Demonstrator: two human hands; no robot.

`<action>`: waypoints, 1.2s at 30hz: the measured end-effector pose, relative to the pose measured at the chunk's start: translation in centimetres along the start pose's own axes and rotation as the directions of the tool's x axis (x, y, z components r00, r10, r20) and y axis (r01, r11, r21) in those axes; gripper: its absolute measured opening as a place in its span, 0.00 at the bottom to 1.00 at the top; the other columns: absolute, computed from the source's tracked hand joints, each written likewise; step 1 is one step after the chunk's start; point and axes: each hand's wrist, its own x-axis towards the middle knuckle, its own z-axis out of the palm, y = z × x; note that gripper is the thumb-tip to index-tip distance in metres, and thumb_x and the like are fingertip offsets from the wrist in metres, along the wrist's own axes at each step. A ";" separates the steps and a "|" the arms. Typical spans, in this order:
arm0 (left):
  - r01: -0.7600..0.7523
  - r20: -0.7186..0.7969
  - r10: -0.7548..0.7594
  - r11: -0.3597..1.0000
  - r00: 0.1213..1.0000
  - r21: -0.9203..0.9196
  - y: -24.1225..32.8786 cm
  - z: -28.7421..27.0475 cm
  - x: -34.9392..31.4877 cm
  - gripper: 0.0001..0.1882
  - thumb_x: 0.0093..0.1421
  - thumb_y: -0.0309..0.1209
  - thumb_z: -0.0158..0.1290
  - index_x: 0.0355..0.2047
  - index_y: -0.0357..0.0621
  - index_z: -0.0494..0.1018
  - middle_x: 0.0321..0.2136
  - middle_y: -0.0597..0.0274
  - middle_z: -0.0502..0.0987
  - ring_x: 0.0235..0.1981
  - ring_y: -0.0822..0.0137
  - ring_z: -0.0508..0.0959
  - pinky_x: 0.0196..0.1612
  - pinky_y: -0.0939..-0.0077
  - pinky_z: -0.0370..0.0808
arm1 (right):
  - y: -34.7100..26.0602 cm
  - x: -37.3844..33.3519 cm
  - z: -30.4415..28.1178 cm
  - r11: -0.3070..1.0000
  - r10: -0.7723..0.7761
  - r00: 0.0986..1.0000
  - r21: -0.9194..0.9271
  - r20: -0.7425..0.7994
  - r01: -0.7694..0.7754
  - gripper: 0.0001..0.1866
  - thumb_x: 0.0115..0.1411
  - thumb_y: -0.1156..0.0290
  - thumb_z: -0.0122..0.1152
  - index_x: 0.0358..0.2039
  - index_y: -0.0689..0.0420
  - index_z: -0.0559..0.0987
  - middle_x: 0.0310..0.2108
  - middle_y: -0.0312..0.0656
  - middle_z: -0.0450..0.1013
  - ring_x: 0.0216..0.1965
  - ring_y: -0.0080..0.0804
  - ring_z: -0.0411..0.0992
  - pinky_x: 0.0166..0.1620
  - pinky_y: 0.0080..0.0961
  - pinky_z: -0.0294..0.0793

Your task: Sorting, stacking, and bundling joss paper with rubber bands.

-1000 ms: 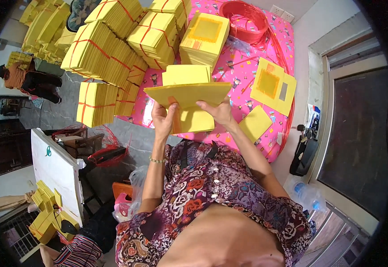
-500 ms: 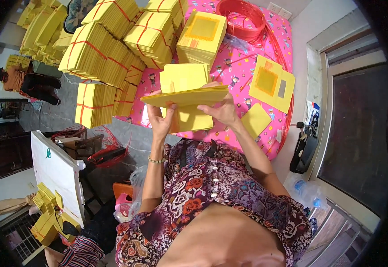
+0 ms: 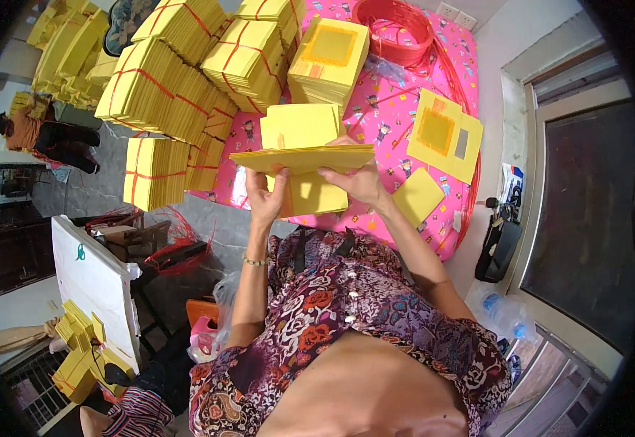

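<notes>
In the head view, the left hand (image 3: 265, 195) and right hand (image 3: 361, 178) are each clasping one sheaf of yellow sheets (image 3: 299, 158), thumbs on its near face, apparently keeping loose edges together; its sheets are too thin to count. The sheaf is hanging over the worktop (image 3: 384, 109) toward its near edge, hiding whether the yellow paper (image 3: 301, 125) beneath is forming one pile or two. Red straps are binding at least six yellow bundles (image 3: 248, 62) along the left edge. One unstrapped stack (image 3: 330, 44) and one red strapping coil (image 3: 397, 52) are occupying the far edge; one plain yellow piece (image 3: 418, 198) is lying toward the near right corner.
</notes>
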 end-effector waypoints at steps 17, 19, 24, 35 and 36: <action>0.520 0.284 -0.499 0.854 0.819 0.003 4.1 -1.3 3.8 0.23 0.55 0.29 0.60 0.49 0.35 0.68 0.42 0.59 0.76 0.40 0.70 0.76 0.44 0.75 0.74 | -1.3 2.1 -1.7 0.872 0.415 0.899 0.223 0.136 -0.436 0.21 0.52 0.71 0.68 0.47 0.62 0.74 0.41 0.39 0.76 0.41 0.26 0.74 0.44 0.25 0.74; 0.592 0.322 -0.567 0.805 0.758 0.022 4.4 -1.3 3.9 0.23 0.56 0.29 0.60 0.50 0.34 0.67 0.43 0.57 0.76 0.41 0.70 0.77 0.45 0.74 0.74 | -1.4 2.0 -1.8 0.848 0.449 0.879 0.233 0.161 -0.476 0.22 0.52 0.71 0.68 0.47 0.63 0.74 0.41 0.39 0.75 0.41 0.26 0.73 0.45 0.26 0.74; 0.750 0.368 -0.667 0.643 0.648 -0.155 4.0 -0.9 3.8 0.24 0.58 0.30 0.57 0.53 0.32 0.65 0.47 0.53 0.73 0.44 0.66 0.76 0.46 0.71 0.75 | -1.8 1.3 -1.9 0.784 0.500 0.844 0.313 0.195 -0.537 0.22 0.53 0.71 0.67 0.47 0.64 0.73 0.42 0.40 0.75 0.42 0.26 0.73 0.46 0.26 0.73; 0.846 0.442 -0.745 0.310 0.500 -0.434 2.4 -2.1 3.0 0.25 0.60 0.29 0.53 0.55 0.30 0.61 0.47 0.49 0.73 0.44 0.60 0.78 0.45 0.69 0.78 | -1.7 -0.9 -5.4 0.974 0.218 0.965 0.030 0.144 -0.224 0.31 0.54 0.83 0.49 0.60 0.51 0.61 0.57 0.45 0.55 0.61 0.36 0.55 0.59 0.27 0.59; 0.851 0.456 -0.749 0.272 0.481 -0.450 2.5 -1.9 2.8 0.25 0.60 0.29 0.53 0.54 0.30 0.61 0.47 0.49 0.73 0.43 0.60 0.78 0.45 0.69 0.79 | -1.8 -0.9 -5.4 0.981 0.125 0.973 -0.172 0.192 -0.092 0.32 0.52 0.84 0.51 0.59 0.49 0.63 0.58 0.46 0.55 0.61 0.38 0.55 0.60 0.29 0.58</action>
